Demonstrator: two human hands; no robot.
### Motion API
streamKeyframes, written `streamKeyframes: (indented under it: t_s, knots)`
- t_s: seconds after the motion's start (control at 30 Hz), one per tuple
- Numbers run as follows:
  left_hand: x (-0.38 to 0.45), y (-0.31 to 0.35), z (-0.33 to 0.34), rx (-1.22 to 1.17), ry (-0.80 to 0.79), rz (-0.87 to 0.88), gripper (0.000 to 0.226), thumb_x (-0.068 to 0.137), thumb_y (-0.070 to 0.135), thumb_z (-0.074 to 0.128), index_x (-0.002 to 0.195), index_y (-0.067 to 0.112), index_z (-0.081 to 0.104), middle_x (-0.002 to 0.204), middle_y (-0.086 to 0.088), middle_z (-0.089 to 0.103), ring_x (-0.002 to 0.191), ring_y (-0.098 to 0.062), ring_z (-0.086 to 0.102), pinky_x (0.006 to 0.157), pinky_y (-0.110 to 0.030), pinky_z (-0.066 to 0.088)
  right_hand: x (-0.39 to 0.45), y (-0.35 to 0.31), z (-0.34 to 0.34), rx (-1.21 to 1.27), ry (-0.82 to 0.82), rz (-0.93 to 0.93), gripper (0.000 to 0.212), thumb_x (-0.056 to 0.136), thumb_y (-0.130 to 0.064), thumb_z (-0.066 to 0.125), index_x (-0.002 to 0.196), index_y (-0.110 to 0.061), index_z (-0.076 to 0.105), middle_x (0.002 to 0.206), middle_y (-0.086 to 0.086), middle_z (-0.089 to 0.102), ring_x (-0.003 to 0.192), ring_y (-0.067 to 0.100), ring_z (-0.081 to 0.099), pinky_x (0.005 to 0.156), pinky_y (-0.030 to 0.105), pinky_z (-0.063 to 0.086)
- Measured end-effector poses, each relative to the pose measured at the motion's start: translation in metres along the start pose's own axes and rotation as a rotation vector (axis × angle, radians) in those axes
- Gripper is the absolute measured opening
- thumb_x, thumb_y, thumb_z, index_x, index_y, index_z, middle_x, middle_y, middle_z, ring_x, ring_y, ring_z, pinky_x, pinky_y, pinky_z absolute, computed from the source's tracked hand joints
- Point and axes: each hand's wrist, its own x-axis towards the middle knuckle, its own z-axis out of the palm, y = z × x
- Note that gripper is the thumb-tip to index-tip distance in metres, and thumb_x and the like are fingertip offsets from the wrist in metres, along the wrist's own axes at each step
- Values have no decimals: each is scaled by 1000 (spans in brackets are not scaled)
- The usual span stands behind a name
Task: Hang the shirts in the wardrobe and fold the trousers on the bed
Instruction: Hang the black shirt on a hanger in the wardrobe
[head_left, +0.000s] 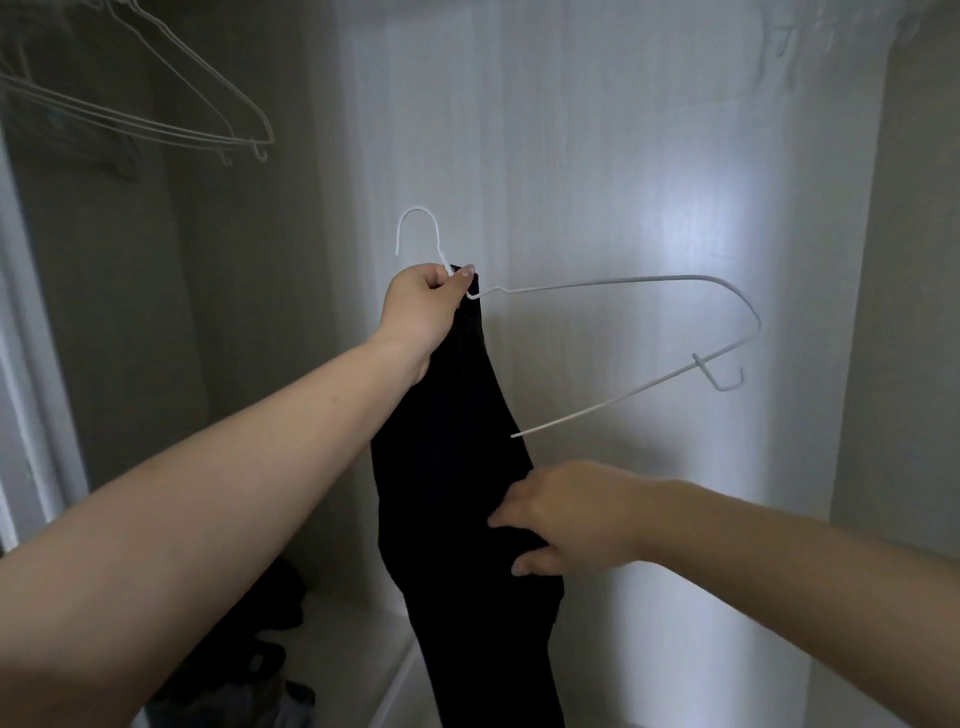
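Note:
My left hand (423, 306) holds up a white wire hanger (623, 283) by its neck, pinching a black garment (457, 467) against it. The hanger's hook points up and its right shoulder juts out bare to the right. The black cloth hangs straight down from the hanger's neck, in front of the white wardrobe panel. Lower down, my right hand (566, 519) grips a fold of the cloth between fingers and thumb. Whether the garment is a shirt cannot be told from here.
Several empty white wire hangers (156, 114) hang at the upper left inside the wardrobe. Dark clothes (249, 665) lie heaped on the wardrobe floor at the lower left. A white vertical panel (623, 182) stands right behind the hanger.

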Motion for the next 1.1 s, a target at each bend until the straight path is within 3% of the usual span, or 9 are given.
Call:
streamKeyframes:
  t_s: [0.13, 0.27, 0.37, 0.53, 0.6, 0.67, 0.73, 0.87, 1.1]
  knots:
    - [3, -3, -17, 76, 43, 13, 36, 93, 30, 57, 65, 14, 44, 62, -5, 31, 59, -19, 31, 59, -31, 29, -8, 14, 10, 27, -7, 73, 48, 89, -54, 51, 123, -20, 50, 109, 12, 61, 103, 30, 56, 80, 35, 45]
    - [8, -20, -38, 236, 71, 7, 38, 97, 31, 50, 96, -6, 54, 81, -12, 49, 74, -21, 52, 83, -44, 55, -33, 43, 6, 139, 44, 117, 29, 88, -53, 53, 87, -24, 48, 93, 5, 58, 88, 26, 57, 75, 34, 46]
    - [7, -35, -48, 280, 64, 27, 32, 99, 27, 47, 96, -4, 52, 85, -7, 52, 67, -13, 58, 74, -36, 59, -53, 62, 1, 246, 115, 152, 37, 89, -45, 58, 67, -32, 32, 72, -12, 46, 71, 12, 49, 65, 24, 37]
    - [5, -48, -54, 363, 33, 54, 25, 100, 22, 45, 96, -1, 53, 84, -7, 49, 67, -14, 57, 57, -22, 58, -66, 75, -6, 291, 188, 139, 33, 91, -39, 58, 66, -34, 37, 68, -12, 45, 66, -1, 48, 64, 13, 36]
    - [3, -50, -59, 539, 11, 139, 25, 100, 20, 45, 91, -3, 53, 88, -13, 50, 75, -23, 54, 65, -31, 51, -72, 80, -10, 304, 241, 162, 28, 91, -40, 58, 69, -30, 42, 69, -10, 48, 68, 1, 50, 64, 15, 38]
    - [-2, -55, -63, 738, -49, 270, 22, 99, 16, 46, 83, 0, 50, 86, -15, 48, 81, -28, 47, 69, -29, 32, -79, 88, -16, 319, 316, 193, 24, 90, -39, 59, 71, -29, 49, 67, -13, 50, 69, -5, 51, 62, 10, 36]
    - [-10, -57, -65, 805, -100, 336, 22, 98, 16, 48, 84, -2, 52, 85, -15, 50, 84, -28, 47, 70, -29, 29, -84, 95, -21, 294, 344, 232, 22, 90, -41, 56, 78, -22, 57, 69, -13, 54, 69, -7, 51, 60, 10, 36]
    - [-15, -49, -57, 792, -139, 378, 25, 98, 18, 49, 91, -3, 58, 94, -19, 59, 93, -32, 53, 78, -34, 35, -80, 96, -29, 235, 351, 291, 38, 87, -53, 44, 79, -17, 52, 71, -3, 58, 60, 3, 50, 57, 24, 38]
    - [-30, -28, -18, 659, -142, 367, 25, 97, 23, 52, 75, 10, 52, 87, -4, 56, 77, -21, 50, 68, -26, 32, -47, 70, -40, 450, 373, 305, 23, 90, -36, 60, 75, -33, 42, 66, -13, 51, 60, -8, 49, 56, 12, 37]
